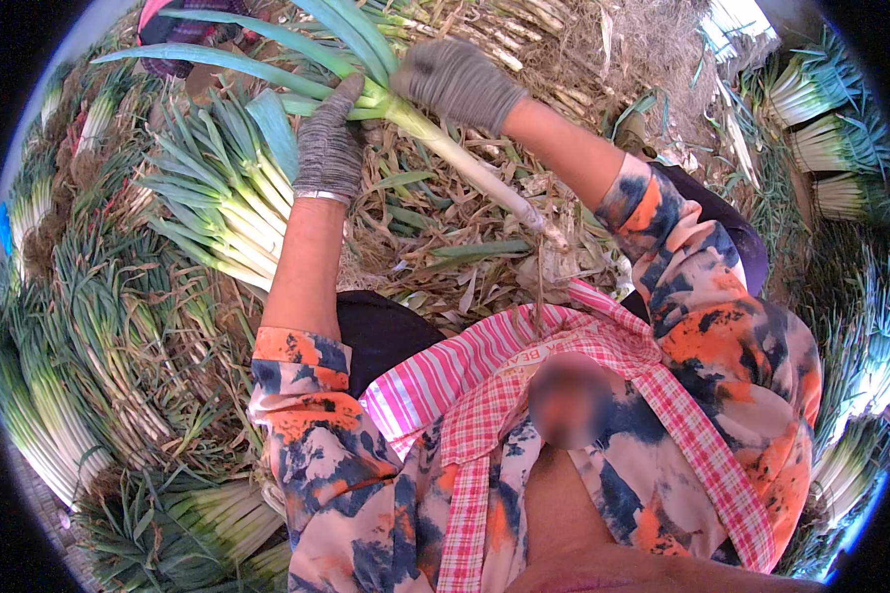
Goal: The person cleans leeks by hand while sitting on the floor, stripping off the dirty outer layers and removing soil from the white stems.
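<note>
A long green onion (465, 168) slants across the far middle, its white shank pointing down toward me and its rooty end near my apron. Its green leaves fan out to the upper left. My left hand (329, 146), in a grey knit glove, is closed around the place where the leaves part from the shank. Just right of that spot, my right hand (457, 83), gloved alike, is closed against the leaf base; its fingertips are partly hidden. Left of my left forearm lies a pile of cleaned green onions (242, 212) with white shanks.
Dry peeled leaves (415, 252) cover the ground before me. Untrimmed green onions (119, 326) spread at the left, and several bundles (826, 143) stand at the far right. Another person's dark patterned sleeve (173, 30) shows at the upper left. My pink striped apron (465, 366) covers my lap.
</note>
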`<action>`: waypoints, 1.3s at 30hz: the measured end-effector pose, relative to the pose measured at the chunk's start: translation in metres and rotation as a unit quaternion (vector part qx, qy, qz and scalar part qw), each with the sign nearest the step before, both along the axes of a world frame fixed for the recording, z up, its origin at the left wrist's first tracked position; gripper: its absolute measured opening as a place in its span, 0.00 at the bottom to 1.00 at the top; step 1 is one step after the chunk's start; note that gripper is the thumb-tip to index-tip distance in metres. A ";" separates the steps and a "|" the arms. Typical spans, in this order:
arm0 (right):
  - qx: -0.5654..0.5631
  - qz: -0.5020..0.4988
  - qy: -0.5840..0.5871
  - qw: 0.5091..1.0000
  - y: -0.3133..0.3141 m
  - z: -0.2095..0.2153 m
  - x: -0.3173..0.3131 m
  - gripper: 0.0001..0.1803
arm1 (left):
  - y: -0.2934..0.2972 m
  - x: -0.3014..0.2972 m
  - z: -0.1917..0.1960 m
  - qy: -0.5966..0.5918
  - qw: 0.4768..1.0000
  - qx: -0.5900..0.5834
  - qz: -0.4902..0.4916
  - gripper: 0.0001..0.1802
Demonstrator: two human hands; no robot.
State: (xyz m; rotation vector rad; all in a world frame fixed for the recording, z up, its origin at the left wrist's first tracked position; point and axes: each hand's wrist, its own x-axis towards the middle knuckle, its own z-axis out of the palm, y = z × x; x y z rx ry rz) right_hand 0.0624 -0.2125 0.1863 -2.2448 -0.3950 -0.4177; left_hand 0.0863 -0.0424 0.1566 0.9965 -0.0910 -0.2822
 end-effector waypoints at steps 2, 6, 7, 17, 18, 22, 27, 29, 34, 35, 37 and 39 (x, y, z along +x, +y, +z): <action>0.250 0.098 0.020 0.963 -0.026 0.025 0.013 0.11 | 0.006 0.005 -0.002 -0.006 1.000 -0.006 0.002 0.10; 0.506 0.169 -0.017 0.846 -0.099 0.047 0.003 0.19 | 0.011 0.000 0.005 0.025 1.000 -0.009 -0.002 0.10; 0.369 0.130 -0.034 0.920 -0.101 0.021 0.001 0.09 | 0.014 0.000 0.005 0.039 0.999 -0.008 0.015 0.10; 0.007 -0.164 0.066 0.984 -0.025 -0.108 -0.140 0.20 | 0.007 0.006 0.008 0.026 0.999 -0.026 0.027 0.15; 0.010 -0.168 0.062 0.984 -0.023 -0.101 -0.138 0.19 | 0.005 0.005 0.002 -0.041 0.999 0.029 0.013 0.17; 0.036 -0.166 0.089 0.981 -0.012 -0.068 -0.134 0.18 | -0.004 -0.005 0.006 0.037 0.993 0.093 -0.065 0.16; 0.047 -0.116 0.059 0.990 -0.013 -0.067 -0.134 0.18 | -0.001 -0.006 0.000 -0.026 0.988 -0.060 -0.143 0.16; 0.095 -0.084 0.109 0.986 -0.014 -0.062 -0.134 0.19 | -0.001 -0.007 0.000 -0.005 0.974 -0.128 -0.188 0.14; 0.180 -0.060 0.214 0.958 -0.008 -0.042 -0.139 0.20 | -0.008 -0.017 0.011 0.048 0.967 -0.002 -0.249 0.12; 0.184 -0.060 0.214 0.957 -0.008 -0.042 -0.139 0.20 | -0.010 -0.019 0.011 0.047 0.963 0.059 -0.260 0.12; 0.110 -0.086 0.069 0.988 -0.013 -0.049 -0.131 0.20 | -0.016 -0.032 0.004 -0.078 0.896 0.236 -0.367 0.16; 0.068 -0.104 0.027 0.992 -0.011 -0.046 -0.124 0.20 | -0.037 -0.057 -0.026 -0.441 0.744 0.417 -0.282 0.19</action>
